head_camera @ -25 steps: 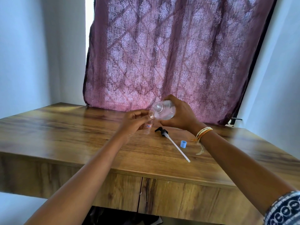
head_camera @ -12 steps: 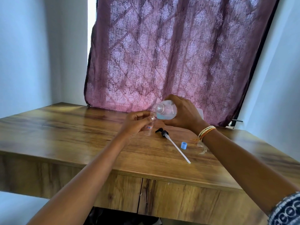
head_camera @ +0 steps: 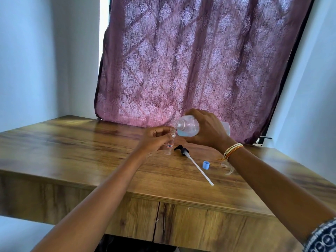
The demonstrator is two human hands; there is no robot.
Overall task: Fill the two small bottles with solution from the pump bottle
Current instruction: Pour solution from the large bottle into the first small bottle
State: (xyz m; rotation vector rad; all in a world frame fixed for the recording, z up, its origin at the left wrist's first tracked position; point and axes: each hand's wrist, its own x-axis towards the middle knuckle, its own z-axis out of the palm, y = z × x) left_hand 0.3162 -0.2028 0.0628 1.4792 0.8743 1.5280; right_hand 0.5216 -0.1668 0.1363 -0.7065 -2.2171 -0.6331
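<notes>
My left hand (head_camera: 156, 138) holds a small clear bottle (head_camera: 169, 147) with a white label marked in red, upright on the wooden table (head_camera: 72, 151). My right hand (head_camera: 207, 130) grips the big clear bottle (head_camera: 187, 127), tilted sideways with its open neck right over the small bottle's mouth. Pale blue liquid lies in the big bottle's lower side. The black pump head with its long white tube (head_camera: 192, 161) lies on the table just right of the small bottle. A second small clear bottle (head_camera: 227, 167) lies partly hidden under my right wrist.
A small blue cap (head_camera: 206, 165) stands on the table right of the pump tube. A purple patterned curtain (head_camera: 200, 60) hangs behind the table. The table's front edge (head_camera: 163, 197) runs below my forearms, with pale walls on both sides.
My right hand has tipped the big bottle a little lower, bringing its neck closer over the small bottle. The left hand stays on the small bottle.
</notes>
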